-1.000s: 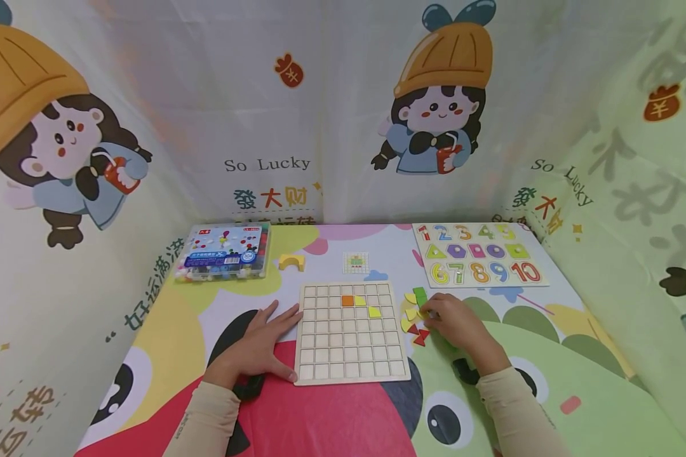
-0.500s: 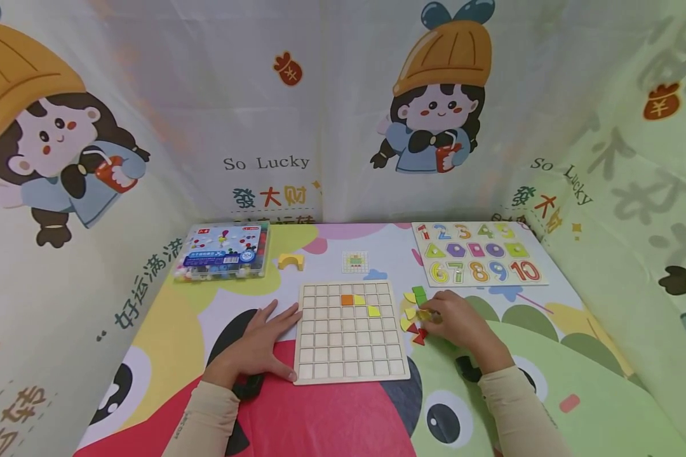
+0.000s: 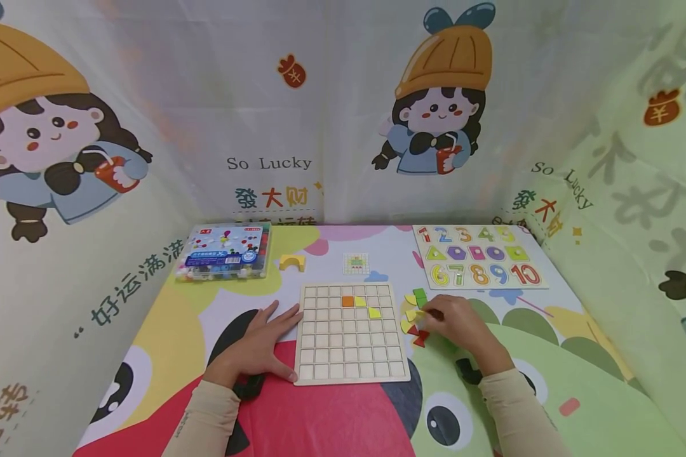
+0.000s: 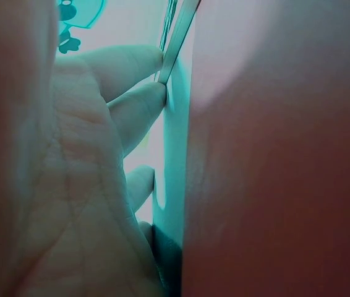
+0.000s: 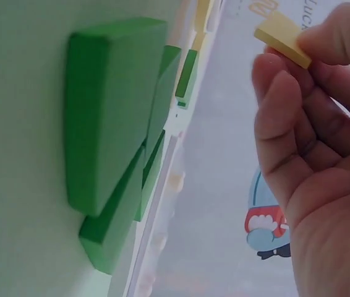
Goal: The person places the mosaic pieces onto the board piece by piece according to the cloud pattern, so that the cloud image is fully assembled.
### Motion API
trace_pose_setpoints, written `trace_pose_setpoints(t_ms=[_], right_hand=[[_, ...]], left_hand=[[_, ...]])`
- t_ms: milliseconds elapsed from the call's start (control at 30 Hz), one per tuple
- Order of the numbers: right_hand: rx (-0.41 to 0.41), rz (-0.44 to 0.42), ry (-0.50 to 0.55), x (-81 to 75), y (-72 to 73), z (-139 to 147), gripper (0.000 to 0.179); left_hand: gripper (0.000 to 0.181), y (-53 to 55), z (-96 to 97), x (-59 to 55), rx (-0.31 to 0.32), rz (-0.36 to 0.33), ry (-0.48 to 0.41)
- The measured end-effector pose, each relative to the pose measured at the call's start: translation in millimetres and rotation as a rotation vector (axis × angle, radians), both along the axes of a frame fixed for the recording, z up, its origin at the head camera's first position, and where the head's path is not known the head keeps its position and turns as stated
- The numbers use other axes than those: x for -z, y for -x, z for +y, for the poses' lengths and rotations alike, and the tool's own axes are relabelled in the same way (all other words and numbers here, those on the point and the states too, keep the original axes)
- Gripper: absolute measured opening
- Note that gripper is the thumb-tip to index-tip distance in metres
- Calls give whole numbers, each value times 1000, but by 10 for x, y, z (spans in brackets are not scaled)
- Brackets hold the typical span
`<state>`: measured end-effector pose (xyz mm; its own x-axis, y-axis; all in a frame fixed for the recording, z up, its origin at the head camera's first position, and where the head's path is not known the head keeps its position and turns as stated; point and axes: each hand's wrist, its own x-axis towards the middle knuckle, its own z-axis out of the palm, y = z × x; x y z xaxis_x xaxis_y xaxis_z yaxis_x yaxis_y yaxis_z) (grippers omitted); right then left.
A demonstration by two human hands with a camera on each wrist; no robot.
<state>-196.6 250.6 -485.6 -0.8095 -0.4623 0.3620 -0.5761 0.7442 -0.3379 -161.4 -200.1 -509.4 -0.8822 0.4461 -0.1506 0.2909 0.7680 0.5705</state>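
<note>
A wooden grid board [image 3: 351,352] lies in the middle of the table, with an orange square [image 3: 348,301] and two yellow pieces, one beside it [image 3: 361,301] and one lower right, in its cells. My left hand [image 3: 257,348] lies spread, fingertips and thumb touching the board's left edge. To the right of the board my right hand [image 3: 454,322] pinches a yellow wooden tile [image 5: 282,38] between thumb and fingers, raised off the table in the right wrist view. Beside that hand are loose yellow pieces [image 3: 411,315], red triangles [image 3: 420,340] and green pieces [image 5: 116,117].
A small pattern card [image 3: 356,263] lies behind the board, with a yellow arch block [image 3: 292,262] to its left. A clear box of coloured parts [image 3: 224,252] stands at the back left. A number puzzle board [image 3: 480,257] lies at the back right.
My right hand has lifted slightly, and the yellow tile in its pinch now shows more plainly. My left hand and the pieces on the board have kept their places.
</note>
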Motion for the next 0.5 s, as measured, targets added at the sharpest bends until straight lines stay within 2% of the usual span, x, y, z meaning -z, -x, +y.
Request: trace_pose_setpoints(t_ms=[367,500], right_hand=[[7,-48,150,-29,11,1,13],[3,-10,174,-38,19,-22,21]], left_hand=[[126,-14,1,-28,2,-6,-10],[127,-8,-7,-8,4,-4,-9]])
